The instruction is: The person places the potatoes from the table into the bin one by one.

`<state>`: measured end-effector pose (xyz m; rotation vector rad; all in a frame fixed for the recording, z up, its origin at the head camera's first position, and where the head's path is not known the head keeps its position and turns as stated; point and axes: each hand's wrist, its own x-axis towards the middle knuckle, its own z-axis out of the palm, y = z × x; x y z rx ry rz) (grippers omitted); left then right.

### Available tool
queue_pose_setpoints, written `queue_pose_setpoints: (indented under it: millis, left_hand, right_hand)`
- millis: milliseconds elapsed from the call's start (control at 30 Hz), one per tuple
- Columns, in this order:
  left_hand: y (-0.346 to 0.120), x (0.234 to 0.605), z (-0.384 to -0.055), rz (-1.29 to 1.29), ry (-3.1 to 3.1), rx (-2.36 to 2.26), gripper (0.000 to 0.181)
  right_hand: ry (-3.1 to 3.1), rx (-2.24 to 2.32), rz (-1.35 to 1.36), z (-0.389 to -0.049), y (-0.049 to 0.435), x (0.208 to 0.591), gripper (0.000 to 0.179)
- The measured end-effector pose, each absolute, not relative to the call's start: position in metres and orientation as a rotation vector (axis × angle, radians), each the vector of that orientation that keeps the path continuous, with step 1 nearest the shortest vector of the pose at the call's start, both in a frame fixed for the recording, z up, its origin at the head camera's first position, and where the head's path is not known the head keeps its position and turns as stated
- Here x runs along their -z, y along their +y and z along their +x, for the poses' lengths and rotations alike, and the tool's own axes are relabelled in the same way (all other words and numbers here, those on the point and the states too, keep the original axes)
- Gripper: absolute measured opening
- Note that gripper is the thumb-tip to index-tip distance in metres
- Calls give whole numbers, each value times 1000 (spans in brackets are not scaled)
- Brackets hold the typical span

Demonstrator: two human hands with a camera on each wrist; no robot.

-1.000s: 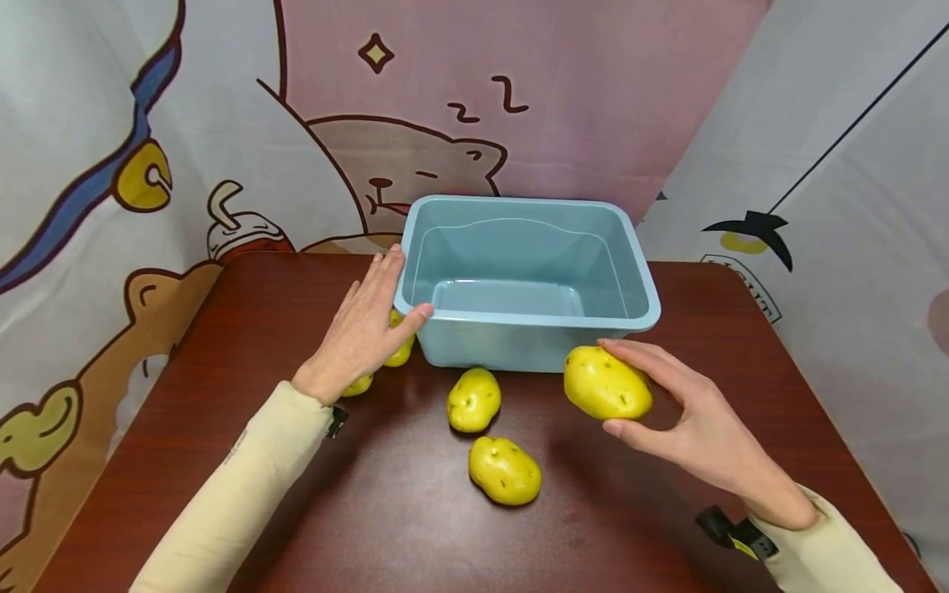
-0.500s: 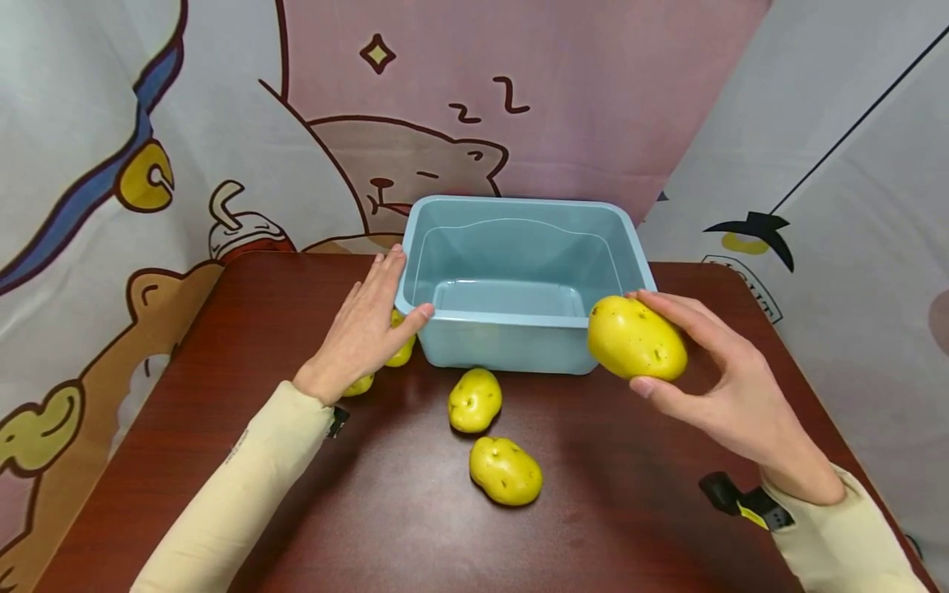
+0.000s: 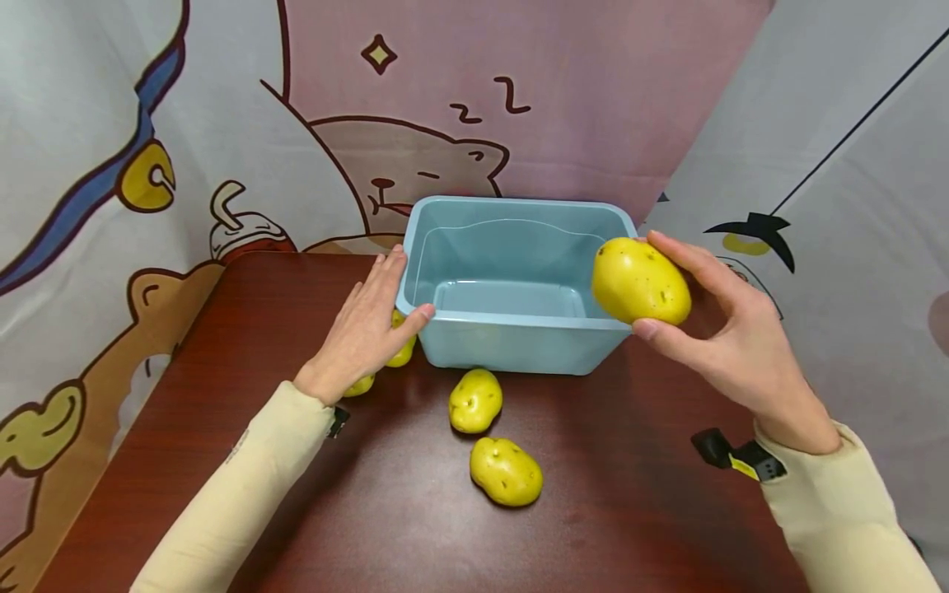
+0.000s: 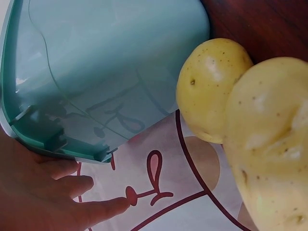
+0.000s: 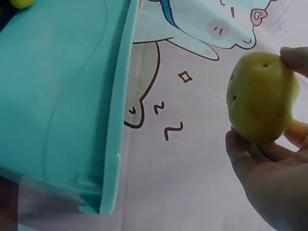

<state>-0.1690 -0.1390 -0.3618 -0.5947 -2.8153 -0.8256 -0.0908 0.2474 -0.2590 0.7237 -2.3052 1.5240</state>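
My right hand [image 3: 749,346] holds a yellow potato [image 3: 641,282] between thumb and fingers, up over the right end of a light blue plastic bin [image 3: 511,346]. In the right wrist view the same potato [image 5: 262,98] sits in the fingers, apart from the bin's rim [image 5: 118,110]. My left hand [image 3: 363,325] rests against the bin's left rim with fingers straight and thumb at the front corner. Two potatoes lie beneath that hand, partly hidden in the head view; the left wrist view shows a nearer potato [image 4: 272,139] and one behind it [image 4: 211,91] beside the bin.
Two more potatoes lie in front of the bin, one close to its front wall [image 3: 475,401] and the other potato [image 3: 507,471] nearer me. Everything stands on a dark brown table [image 3: 385,511]. A printed cartoon cloth [image 3: 593,91] hangs just behind the bin.
My right hand has raised the potato and moved it away from me, from in front of the bin to over its right end. The left hand stays at the rim.
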Motion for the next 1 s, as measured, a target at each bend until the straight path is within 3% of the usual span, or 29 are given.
queue_pose_setpoints:
  millis: [500, 1000]
  left_hand:
    - [-139, 362, -168, -593, -2818, 837, 94]
    - [-140, 364, -168, -595, -2820, 821, 94]
  right_hand:
    - [-2558, -1361, 528, -129, 245, 252, 75]
    - [-2739, -1190, 557, -159, 242, 267, 73]
